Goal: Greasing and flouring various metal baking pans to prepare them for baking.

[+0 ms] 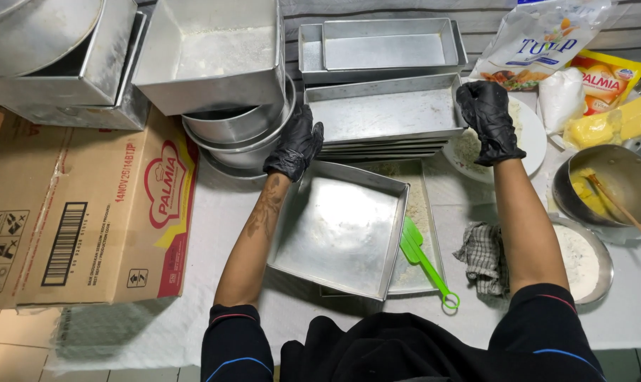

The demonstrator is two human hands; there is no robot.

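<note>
Both my hands wear black gloves. My left hand point(296, 145) grips the left end of a rectangular metal baking pan point(384, 113), and my right hand point(487, 120) grips its right end. That pan sits on top of a stack of similar pans point(384, 150). Just below, between my forearms, a square metal pan point(342, 230) lies tilted on a flat tray point(421, 212) dusted with flour. A green plastic brush point(423, 260) rests on that tray by the square pan's right edge.
A cardboard box point(87, 212) stands left, with metal tins point(59, 64) and round pans point(239, 134) behind it. More pans point(384, 46) sit at the back. At the right are a white plate point(533, 141), a pot of yellow fat point(610, 187), a flour bowl point(582, 262), a checked cloth point(484, 258) and packets point(540, 42).
</note>
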